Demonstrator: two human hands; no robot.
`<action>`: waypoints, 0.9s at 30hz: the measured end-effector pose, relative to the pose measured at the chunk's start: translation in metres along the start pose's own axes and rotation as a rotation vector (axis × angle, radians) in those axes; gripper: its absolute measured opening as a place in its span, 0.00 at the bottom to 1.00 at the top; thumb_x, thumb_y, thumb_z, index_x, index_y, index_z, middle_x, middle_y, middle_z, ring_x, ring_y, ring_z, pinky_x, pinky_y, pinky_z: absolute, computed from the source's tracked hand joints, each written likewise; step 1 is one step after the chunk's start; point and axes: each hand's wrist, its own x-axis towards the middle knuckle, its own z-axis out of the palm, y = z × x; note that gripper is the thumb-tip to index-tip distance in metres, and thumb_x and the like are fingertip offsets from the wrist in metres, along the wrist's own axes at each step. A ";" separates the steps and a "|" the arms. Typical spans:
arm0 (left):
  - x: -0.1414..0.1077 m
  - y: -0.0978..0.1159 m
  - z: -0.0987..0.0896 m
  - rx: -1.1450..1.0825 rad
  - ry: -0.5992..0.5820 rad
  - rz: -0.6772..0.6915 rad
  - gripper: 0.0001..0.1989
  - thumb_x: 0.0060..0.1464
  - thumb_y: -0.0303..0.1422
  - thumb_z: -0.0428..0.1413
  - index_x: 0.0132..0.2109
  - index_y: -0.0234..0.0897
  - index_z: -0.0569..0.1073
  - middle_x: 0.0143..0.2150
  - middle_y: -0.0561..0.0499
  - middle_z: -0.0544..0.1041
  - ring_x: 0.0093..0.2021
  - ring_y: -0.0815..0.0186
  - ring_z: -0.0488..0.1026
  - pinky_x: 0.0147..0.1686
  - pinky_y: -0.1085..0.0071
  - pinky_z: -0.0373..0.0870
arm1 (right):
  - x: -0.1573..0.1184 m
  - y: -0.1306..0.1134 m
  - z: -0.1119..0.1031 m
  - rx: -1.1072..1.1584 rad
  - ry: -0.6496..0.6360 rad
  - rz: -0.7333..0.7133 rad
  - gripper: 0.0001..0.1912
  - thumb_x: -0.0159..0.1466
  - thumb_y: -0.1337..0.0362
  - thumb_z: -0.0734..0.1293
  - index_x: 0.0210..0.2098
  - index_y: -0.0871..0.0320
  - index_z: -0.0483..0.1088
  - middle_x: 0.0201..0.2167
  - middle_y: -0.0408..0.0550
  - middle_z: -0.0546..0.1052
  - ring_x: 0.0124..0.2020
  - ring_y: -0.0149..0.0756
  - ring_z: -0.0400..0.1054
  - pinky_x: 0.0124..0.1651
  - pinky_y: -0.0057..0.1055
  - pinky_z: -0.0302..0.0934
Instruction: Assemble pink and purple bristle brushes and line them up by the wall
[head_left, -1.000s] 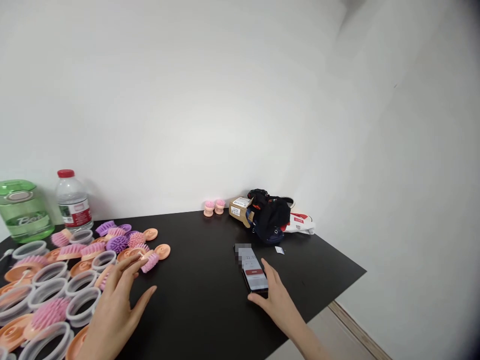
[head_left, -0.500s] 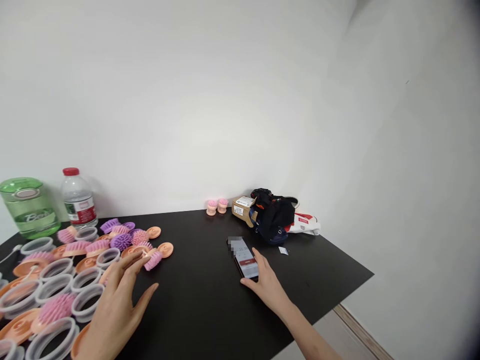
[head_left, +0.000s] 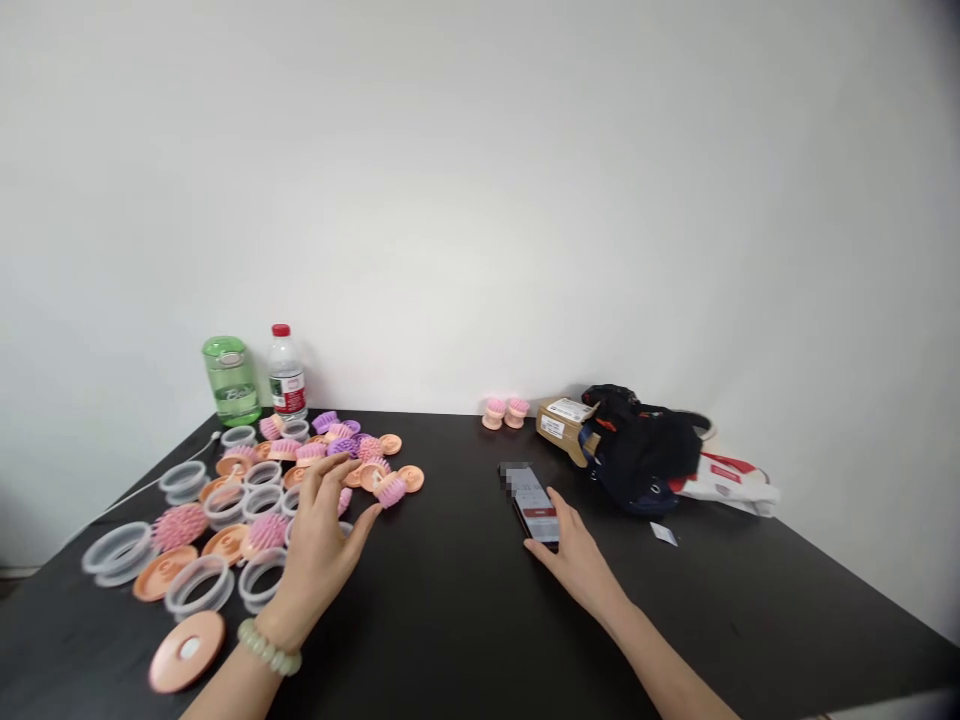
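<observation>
Left hand [head_left: 319, 545] open, fingers spread, at near edge of plastic rings [head_left: 199, 587] and brush heads [head_left: 390, 490]; right hand [head_left: 577, 560] open on smartphone [head_left: 534, 503]; black surface [head_left: 450, 630] runs between, out to front edge.

Right hand [head_left: 576, 565] on smartphone [head_left: 534, 503]

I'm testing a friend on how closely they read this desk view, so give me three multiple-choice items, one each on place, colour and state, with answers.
1. What is the right hand touching?
A) a brown cardboard box
B) a black smartphone
C) a green plastic jar

2. What colour is the cap of the clear plastic water bottle?
A) red
B) blue
C) white

3. How is the left hand held?
A) in a closed fist
B) gripping the bottle
C) open, over clear plastic rings and pink bristle brushes

Answers:
1. B, its fingers rest on the phone.
2. A, the cap shows red.
3. C, its fingers are spread.
</observation>
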 end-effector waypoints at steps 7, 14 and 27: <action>0.005 0.005 -0.011 -0.085 0.009 -0.111 0.17 0.60 0.33 0.56 0.56 0.42 0.64 0.57 0.43 0.65 0.60 0.52 0.64 0.53 0.51 0.71 | -0.012 0.013 0.008 -0.105 0.024 0.007 0.39 0.63 0.51 0.58 0.69 0.59 0.45 0.63 0.62 0.64 0.58 0.55 0.68 0.56 0.47 0.64; 0.008 -0.001 -0.015 -0.083 0.028 -0.169 0.15 0.61 0.34 0.55 0.54 0.42 0.65 0.55 0.44 0.68 0.58 0.53 0.66 0.52 0.54 0.70 | -0.024 -0.018 0.006 -0.167 0.014 -0.154 0.41 0.58 0.49 0.65 0.66 0.56 0.54 0.64 0.61 0.63 0.65 0.62 0.57 0.60 0.55 0.61; 0.013 -0.015 -0.022 -0.018 -0.114 -0.175 0.07 0.62 0.35 0.52 0.36 0.39 0.72 0.38 0.47 0.74 0.42 0.57 0.73 0.43 0.59 0.70 | 0.040 -0.221 0.078 -0.037 -0.172 -0.457 0.21 0.54 0.72 0.73 0.46 0.59 0.69 0.47 0.56 0.73 0.51 0.53 0.67 0.54 0.44 0.63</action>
